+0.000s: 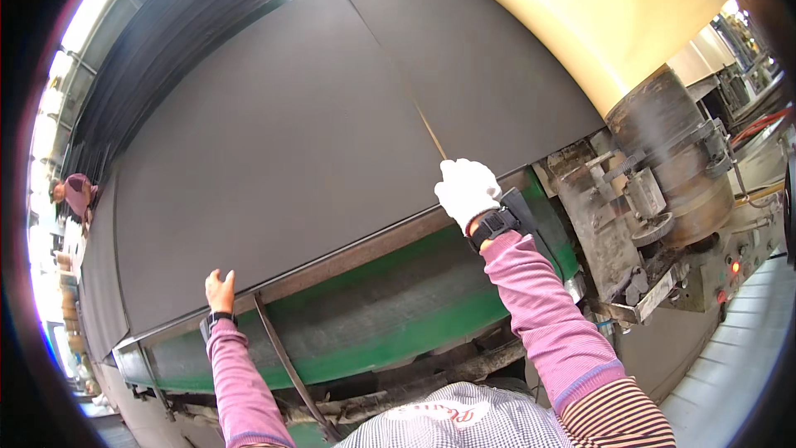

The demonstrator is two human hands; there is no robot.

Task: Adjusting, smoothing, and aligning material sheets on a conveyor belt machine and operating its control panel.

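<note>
Two large dark grey sheets, a wide left one (274,133) and a right one (497,75), lie side by side in front of me. Between them runs a narrow seam (427,126), tan along its nearer part. My right hand (468,191), in a white glove, is closed at the near end of this seam; anything inside the fingers is hidden. At the near edge of the left sheet is my bare left hand (220,292), its thumb and fingers apart with nothing visible between them. Both wrists wear dark bands.
A green-edged roller or belt (398,315) runs below the sheets' near edge, crossed by a metal bar (286,357). Machinery with a worn drum (684,166) and a lit red lamp (735,267) stands at right. Yellow sheeting (605,8) curves overhead. Another person (77,193) is at far left.
</note>
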